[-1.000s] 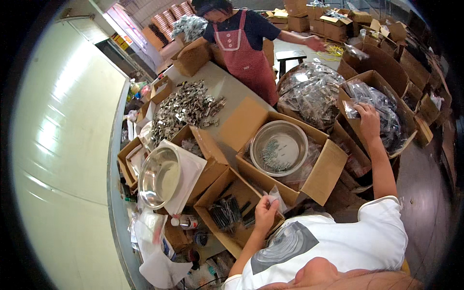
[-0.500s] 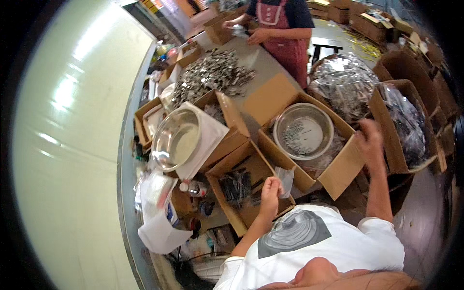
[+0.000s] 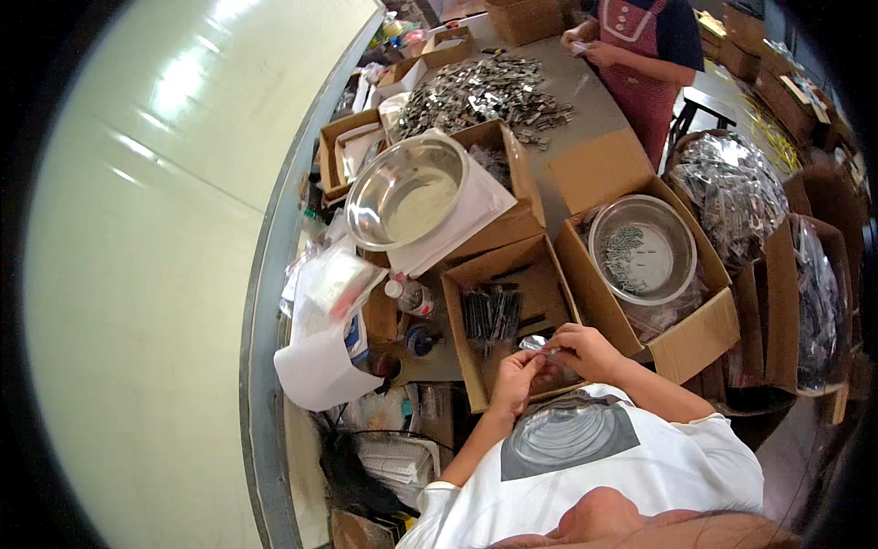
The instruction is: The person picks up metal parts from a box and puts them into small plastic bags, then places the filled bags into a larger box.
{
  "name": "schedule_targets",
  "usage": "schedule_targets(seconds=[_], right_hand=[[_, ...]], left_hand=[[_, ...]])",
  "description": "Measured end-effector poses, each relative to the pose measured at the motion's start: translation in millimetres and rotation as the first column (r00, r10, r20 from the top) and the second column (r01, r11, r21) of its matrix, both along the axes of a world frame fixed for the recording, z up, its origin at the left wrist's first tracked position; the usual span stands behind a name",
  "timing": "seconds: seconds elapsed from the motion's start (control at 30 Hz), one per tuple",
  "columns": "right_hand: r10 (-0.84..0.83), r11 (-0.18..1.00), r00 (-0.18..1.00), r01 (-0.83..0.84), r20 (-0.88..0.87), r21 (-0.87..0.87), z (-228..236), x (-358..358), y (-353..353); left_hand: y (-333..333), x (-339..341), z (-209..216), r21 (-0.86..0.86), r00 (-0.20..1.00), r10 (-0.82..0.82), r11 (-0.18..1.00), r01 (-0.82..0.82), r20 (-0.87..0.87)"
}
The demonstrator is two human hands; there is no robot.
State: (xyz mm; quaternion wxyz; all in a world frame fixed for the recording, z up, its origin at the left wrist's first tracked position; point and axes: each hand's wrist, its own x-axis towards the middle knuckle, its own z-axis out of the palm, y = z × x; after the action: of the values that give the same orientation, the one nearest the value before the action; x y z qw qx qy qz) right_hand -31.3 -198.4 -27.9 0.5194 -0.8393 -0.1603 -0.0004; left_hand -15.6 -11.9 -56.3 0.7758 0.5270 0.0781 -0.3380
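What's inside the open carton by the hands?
The carton holds a bundle of slim black pieces, with some loose beside it. The left hand and right hand cover the carton's near right corner; that patch and whatever lies under the bundle cannot be seen.

There are two bowls [image 3: 416, 209] [image 3: 660, 263] and one stool [image 3: 710, 108].

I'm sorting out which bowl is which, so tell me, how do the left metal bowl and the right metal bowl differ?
The left bowl sits on a flat white sheet; the right bowl sits in an open cardboard box. The right bowl holds a scatter of small screw-like pieces, while the left bowl shows none. The left bowl looks shinier, the right bowl duller. Both are round, open-topped and silvery.
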Motion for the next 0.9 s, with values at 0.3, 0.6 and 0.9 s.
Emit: schedule_targets(seconds=[0.3, 0.6, 0.9], right_hand=[[0.029, 0.994, 0.982, -0.009, -0.188, 0.107, 21.8, 3.4, 14.1], [-0.021, 0.98, 0.999, 0.013, -0.04, -0.197, 3.9, 0.5, 14.4], [0.091, 0.947, 0.981, -0.031, 0.173, -0.319, -4.3, -6.7, 27.7]], left_hand=[[2.4, -11.4, -12.9, 0.012, 0.954, 0.125, 0.991, -0.133, 0.274], [-2.6, -12.4, -2.2, 0.468, 0.744, -0.199, 0.867, -0.169, 0.638], [-0.2, -7.0, -23.9, 0.387, 0.792, 0.057, 0.85, -0.358, 0.607]])
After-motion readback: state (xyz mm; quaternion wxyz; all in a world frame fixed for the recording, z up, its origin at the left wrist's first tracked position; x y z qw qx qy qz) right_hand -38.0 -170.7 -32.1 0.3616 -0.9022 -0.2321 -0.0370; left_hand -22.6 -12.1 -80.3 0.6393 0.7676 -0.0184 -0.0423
